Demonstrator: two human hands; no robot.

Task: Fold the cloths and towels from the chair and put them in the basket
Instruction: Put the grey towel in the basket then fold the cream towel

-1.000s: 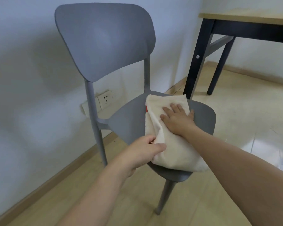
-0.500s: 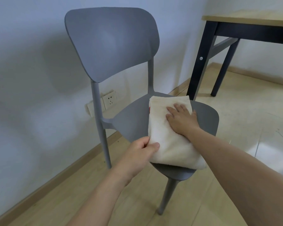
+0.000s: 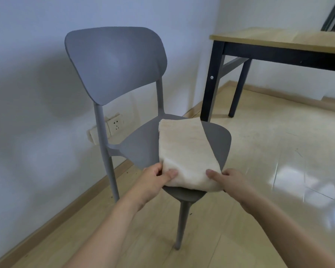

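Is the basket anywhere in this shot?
No, only the chair with the towel held by both hands, a table and the floor show.

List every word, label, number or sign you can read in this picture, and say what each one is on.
No readable text anywhere in the head view.
Cream towel on the grey chair: no label or print showing.
Wall socket behind the chair: only its pin holes, no markings legible.
Wooden table: no writing visible.
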